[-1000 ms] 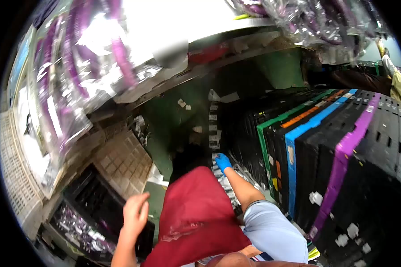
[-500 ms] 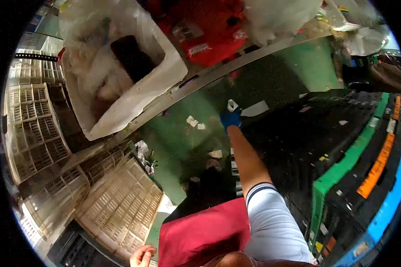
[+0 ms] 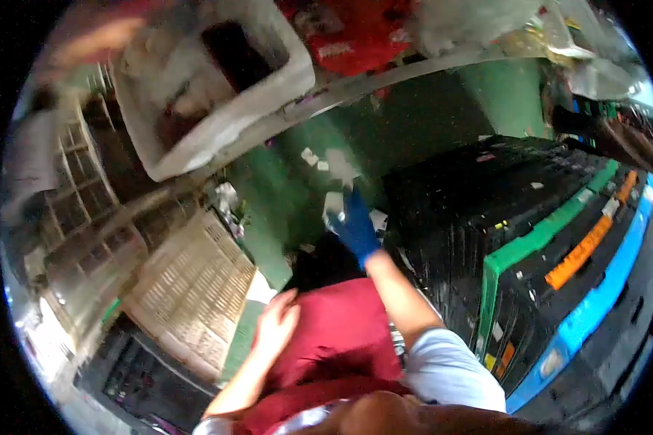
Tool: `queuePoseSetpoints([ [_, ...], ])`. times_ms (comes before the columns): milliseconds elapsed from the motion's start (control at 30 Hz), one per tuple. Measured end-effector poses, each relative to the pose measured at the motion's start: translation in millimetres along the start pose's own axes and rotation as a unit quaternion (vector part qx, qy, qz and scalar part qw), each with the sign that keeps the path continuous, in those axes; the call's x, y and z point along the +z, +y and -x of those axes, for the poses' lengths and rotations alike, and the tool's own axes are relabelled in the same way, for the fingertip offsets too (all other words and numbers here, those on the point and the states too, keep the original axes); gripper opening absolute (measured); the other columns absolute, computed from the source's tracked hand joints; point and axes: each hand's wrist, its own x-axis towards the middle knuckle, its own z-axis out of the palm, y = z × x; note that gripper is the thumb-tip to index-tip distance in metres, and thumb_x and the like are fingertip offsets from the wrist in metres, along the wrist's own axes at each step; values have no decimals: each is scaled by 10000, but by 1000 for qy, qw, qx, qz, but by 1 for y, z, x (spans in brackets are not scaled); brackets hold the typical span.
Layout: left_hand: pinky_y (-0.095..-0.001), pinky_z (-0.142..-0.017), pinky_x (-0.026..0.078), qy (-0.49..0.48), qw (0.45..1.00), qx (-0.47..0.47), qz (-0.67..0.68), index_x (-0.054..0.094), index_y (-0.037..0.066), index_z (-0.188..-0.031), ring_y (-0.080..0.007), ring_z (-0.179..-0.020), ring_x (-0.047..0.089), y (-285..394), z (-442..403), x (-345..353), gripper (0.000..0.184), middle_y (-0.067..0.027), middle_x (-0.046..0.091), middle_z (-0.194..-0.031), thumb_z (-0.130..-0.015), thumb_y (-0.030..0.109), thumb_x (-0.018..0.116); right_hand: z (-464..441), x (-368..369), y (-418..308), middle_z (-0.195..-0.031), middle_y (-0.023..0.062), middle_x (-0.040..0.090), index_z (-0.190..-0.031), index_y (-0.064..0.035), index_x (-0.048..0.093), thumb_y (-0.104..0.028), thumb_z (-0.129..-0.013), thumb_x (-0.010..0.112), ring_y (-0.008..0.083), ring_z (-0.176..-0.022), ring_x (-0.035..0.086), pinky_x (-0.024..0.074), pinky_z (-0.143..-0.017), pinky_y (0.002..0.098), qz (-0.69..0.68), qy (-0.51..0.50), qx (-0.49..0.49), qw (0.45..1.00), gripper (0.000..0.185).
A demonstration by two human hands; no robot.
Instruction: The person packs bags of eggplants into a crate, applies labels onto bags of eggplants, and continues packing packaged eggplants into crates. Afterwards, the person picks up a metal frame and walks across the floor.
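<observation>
My right hand (image 3: 355, 225), in a blue glove, is closed on a white paper roll (image 3: 334, 206) above the green floor. A pale paper strip (image 3: 339, 165) extends beyond the fingers; motion blurs its link to the roll. My left hand (image 3: 277, 320) is bare, beside the dark red apron (image 3: 341, 312) at my lap. Its fingers are loosely bent and apart, with nothing visible in them.
Stacked black crates (image 3: 442, 196) with green, orange and blue edges stand to the right. Left is a cream slatted crate (image 3: 189, 290). Ahead, a white foam box (image 3: 218, 134) with a dark item inside rests on a ledge. Paper scraps (image 3: 310, 156) lie on the floor.
My right hand has drawn back toward me with the white roll. My left hand has risen and moved inward over the apron. A blurred shape has appeared at the upper left.
</observation>
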Motion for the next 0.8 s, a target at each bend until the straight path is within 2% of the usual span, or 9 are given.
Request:
queuePoseSetpoints([
  [67, -370, -962, 330, 99, 982, 144, -66, 415, -18, -1205, -342, -1136, 407, 1, -36, 28, 572, -210, 442, -1203, -719, 203, 620, 46, -19, -61, -1259, 303, 331, -1287, 64, 243, -259, -756, 598, 428, -1129, 382, 353, -925, 393, 97, 69, -85, 989, 716],
  [167, -416, -979, 299, 227, 944, 228, -69, 397, -16, -1210, -383, -1166, 356, 34, -44, 28, 667, -215, 402, -1240, -642, 215, 660, 87, -84, -177, -1196, 308, 376, -1191, 75, 353, -200, -741, 577, 415, -1071, 428, 383, -892, 390, -33, -121, 39, 991, 573],
  [233, -413, -876, 392, 215, 908, 347, -93, 515, -1, -971, -342, -986, 494, 49, -32, 3, 359, -162, 533, -1036, -659, 145, 618, 108, -96, -217, -1205, 298, 378, -1188, 72, 363, -201, -740, 576, 415, -1086, 415, 371, -903, 401, -40, -59, -66, 995, 566],
  [300, -330, -723, 453, 11, 985, 163, -48, 538, 2, -897, -244, -758, 555, 22, -6, -7, 296, -115, 572, -801, -683, 203, 568, 114, -118, -255, -1248, 278, 359, -1200, 44, 386, -173, -728, 572, 422, -1162, 346, 301, -964, 430, -77, -113, -104, 985, 552],
  [333, -301, -716, 458, -29, 932, 13, 361, 557, 12, -902, -199, -734, 560, 35, 20, -11, 197, -87, 580, -800, -744, 128, 538, 120, -125, -271, -1271, 270, 342, -1178, 2, 445, -150, -725, 566, 407, -1201, 313, 268, -994, 412, 14, -100, -173, 980, 494],
  [367, -272, -708, 463, -71, 691, -94, 713, 575, 22, -907, -155, -710, 564, 52, 39, -14, 127, -58, 588, -799, -804, 53, 507, 117, -133, -290, -1302, 252, 318, -1166, -32, 483, -135, -733, 557, 380, -1232, 286, 236, -1014, 399, -1, -95, -213, 972, 452],
  [433, -261, -711, 454, -16, 896, 183, 404, 576, 25, -946, -104, -752, 551, 83, 99, -51, 152, -20, 593, -837, -859, 134, 514, 114, -152, -325, -1358, 233, 240, -1229, -47, 436, -135, -748, 543, 382, -1257, 233, 182, -1038, 406, -37, -61, -225, 972, 501],
  [667, -305, -731, 512, -57, 718, 231, 654, 526, 18, -1006, -179, -809, 615, 95, 228, -132, 207, -59, 614, -905, -884, 181, 489, 141, -171, -404, -1240, 123, 452, -1312, -47, 310, -417, -878, 414, 229, -1093, 467, 369, -895, 353, -275, -248, 73, 926, 579],
  [800, -266, -720, 476, 5, 764, 269, 587, 553, 19, -1016, -91, -798, 563, 88, 269, -169, 193, -13, 594, -900, -887, 146, 487, 172, -179, -456, -1071, 144, 559, -1323, -28, 275, -363, -868, 443, 201, -941, 552, 422, -824, 301, -346, -428, 83, 831, 589],
])
